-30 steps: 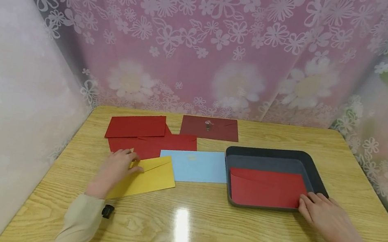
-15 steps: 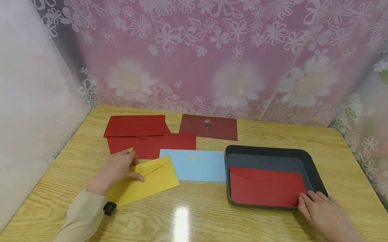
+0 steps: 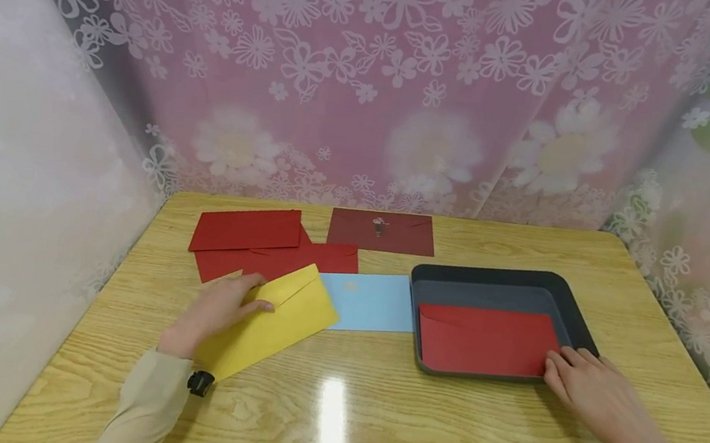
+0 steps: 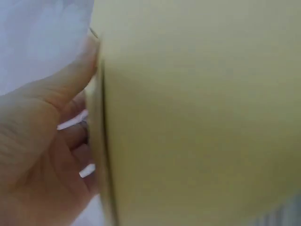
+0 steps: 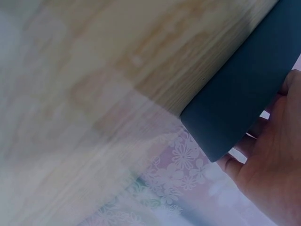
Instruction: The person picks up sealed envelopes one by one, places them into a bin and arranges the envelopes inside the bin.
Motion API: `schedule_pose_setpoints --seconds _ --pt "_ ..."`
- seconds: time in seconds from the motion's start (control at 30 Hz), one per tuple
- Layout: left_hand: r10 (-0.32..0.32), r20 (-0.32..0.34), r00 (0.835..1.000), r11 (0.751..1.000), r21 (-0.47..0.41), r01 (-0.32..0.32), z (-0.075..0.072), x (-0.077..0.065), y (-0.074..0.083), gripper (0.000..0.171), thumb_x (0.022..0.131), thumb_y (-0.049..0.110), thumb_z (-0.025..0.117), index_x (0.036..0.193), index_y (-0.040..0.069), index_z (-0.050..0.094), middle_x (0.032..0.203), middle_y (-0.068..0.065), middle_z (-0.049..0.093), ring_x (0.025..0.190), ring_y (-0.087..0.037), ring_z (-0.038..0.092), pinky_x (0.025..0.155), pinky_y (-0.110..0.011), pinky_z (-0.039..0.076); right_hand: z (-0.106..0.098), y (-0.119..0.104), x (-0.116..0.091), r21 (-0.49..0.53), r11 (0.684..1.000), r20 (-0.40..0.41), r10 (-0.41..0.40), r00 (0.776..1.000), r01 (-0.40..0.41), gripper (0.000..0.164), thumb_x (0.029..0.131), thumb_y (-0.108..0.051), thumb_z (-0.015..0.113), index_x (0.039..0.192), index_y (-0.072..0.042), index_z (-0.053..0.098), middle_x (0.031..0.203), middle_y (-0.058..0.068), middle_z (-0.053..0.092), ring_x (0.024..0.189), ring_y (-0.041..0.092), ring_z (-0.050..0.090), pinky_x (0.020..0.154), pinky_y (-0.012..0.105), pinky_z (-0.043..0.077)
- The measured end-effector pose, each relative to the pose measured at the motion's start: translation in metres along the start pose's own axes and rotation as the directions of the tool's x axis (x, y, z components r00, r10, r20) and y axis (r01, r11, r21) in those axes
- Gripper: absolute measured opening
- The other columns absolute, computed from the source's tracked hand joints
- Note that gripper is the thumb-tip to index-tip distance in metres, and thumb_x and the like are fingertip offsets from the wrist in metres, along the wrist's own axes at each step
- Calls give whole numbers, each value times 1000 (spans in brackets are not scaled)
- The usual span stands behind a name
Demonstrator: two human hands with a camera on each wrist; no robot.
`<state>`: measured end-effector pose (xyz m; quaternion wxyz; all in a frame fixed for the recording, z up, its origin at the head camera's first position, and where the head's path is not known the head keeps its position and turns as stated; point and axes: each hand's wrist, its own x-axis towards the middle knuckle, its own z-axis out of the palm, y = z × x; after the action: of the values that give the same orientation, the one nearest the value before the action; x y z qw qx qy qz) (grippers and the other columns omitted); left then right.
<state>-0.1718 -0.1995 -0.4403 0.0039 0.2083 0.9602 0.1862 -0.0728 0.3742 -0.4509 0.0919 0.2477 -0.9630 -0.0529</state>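
Note:
My left hand (image 3: 214,314) pinches a yellow envelope (image 3: 286,322) by its far-left edge, thumb on top. Up close in the left wrist view, the yellow envelope (image 4: 197,113) fills most of the picture beside the thumb and fingers. Part of it overlaps a light blue envelope (image 3: 374,304) lying on the table. At the right, my right hand (image 3: 596,399) grips the right rim of a dark grey tray (image 3: 488,295); the right wrist view shows fingers curled at the outer wall of the tray (image 5: 244,84). Inside the tray lies a red envelope (image 3: 488,342).
Overlapping red envelopes (image 3: 248,231) lie at the table's back left. A dark red envelope (image 3: 404,234) with a small printed picture sits at the back middle. Flowered curtains (image 3: 350,62) hang behind the wooden table (image 3: 419,442) and along its sides.
The yellow envelope has turned and risen at its far end in my left hand, and now covers more of the blue envelope. My right hand stays at the tray.

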Motion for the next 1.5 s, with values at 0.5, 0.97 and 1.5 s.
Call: schedule_pose_setpoints --seconds 0.5,0.97,1.5 --pt "215 -288 933 962 226 -152 -5 14 18 23 101 22 66 83 12 54 62 3 44 55 -13 41 53 -27 34 0 0 0 -11 1000 -6 -19 1000 19 22 91 -13 66 109 -1 71 105 15 68 93 36 65 76 51 54" --pt "331 -322 887 916 338 -219 -28 34 53 20 102 25 65 89 10 61 75 -1 51 64 -16 44 61 -30 37 1 3 -2 -53 995 -41 -83 996 81 21 97 -17 60 109 -2 70 104 14 68 92 34 64 74 49 54" --pt "462 -355 813 869 365 -335 -45 79 122 19 103 26 61 95 10 63 81 -1 57 66 -17 52 66 -32 45 0 1 -1 -13 1000 -22 -23 1000 23 21 93 -15 65 109 -2 70 103 12 67 91 33 63 74 49 54"
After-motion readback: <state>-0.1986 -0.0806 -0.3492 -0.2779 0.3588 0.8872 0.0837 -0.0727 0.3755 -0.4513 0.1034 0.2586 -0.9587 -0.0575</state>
